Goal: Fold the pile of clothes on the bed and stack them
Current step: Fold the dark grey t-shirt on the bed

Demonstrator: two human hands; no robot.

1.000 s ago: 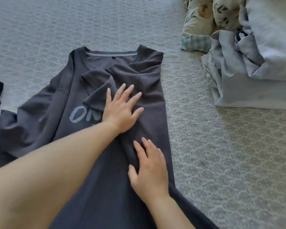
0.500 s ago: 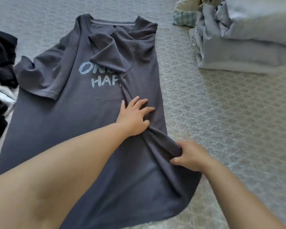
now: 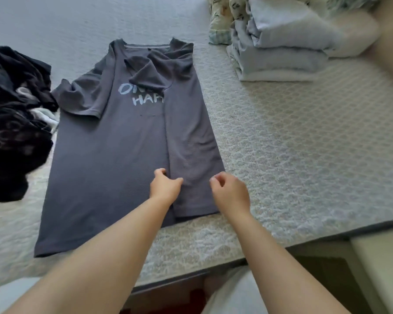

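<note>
Fingers point(image 3: 166, 172) of the left hand point(image 3: 165, 185) curl loosely down onto the dark grey T-shirt point(image 3: 104, 159), resting right at the edge of the folded-in panel near the hem, though whether they pinch the cloth I cannot tell. Over on the right hand point(image 3: 229, 191), fingers are loosely curled too, thumb and forefinger close together just off the shirt's right edge, and nothing shows between them. That shirt lies face up and flat on the pale patterned bedcover point(image 3: 293, 143), collar away from the person, its right side and sleeve folded over the chest so the pale lettering is half hidden, its left sleeve spread out. Just to its left sits a heap of black clothes point(image 3: 11, 123), touching the sleeve. Far right, well apart, a stack of folded pale bedding point(image 3: 281, 55) rests beside a floral pillow point(image 3: 222, 17).
</note>
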